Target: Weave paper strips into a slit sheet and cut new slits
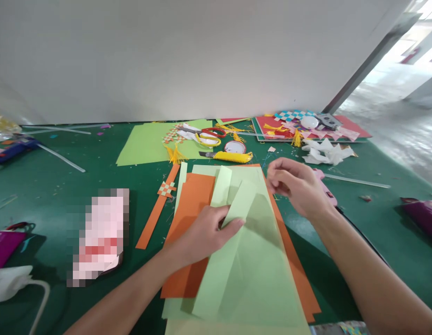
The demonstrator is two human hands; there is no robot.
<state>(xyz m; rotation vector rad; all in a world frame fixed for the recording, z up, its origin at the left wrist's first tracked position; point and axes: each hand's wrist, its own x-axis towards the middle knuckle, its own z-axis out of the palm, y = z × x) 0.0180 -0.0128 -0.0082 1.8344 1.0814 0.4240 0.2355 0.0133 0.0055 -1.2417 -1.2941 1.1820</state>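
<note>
My left hand (pixel 211 230) grips a light green paper strip (pixel 225 265) between thumb and fingers, the strip tilted over the stack. Beneath lie light green paper sheets (pixel 261 279), with orange paper (pixel 193 200) under my left wrist and more orange paper (pixel 296 272) showing along the right edge. Another pale green strip (pixel 222 184) lies just beyond my left fingers. My right hand (pixel 294 184) hovers beside the top right corner of the stack, its fingers curled together; whether they hold anything is hidden. Left of the stack rests an orange strip (pixel 151 228) with a small woven check piece (pixel 166 189).
Behind the stack are a yellow utility knife (pixel 233 157), scissors (pixel 207 137), a tape roll (pixel 234 147) and yellow tassels (pixel 174 153). A pink glue gun (pixel 326 190) sits beside my right wrist. Crumpled tissue (pixel 327 151) lies behind it. A blurred pink object (pixel 104 232) is at left.
</note>
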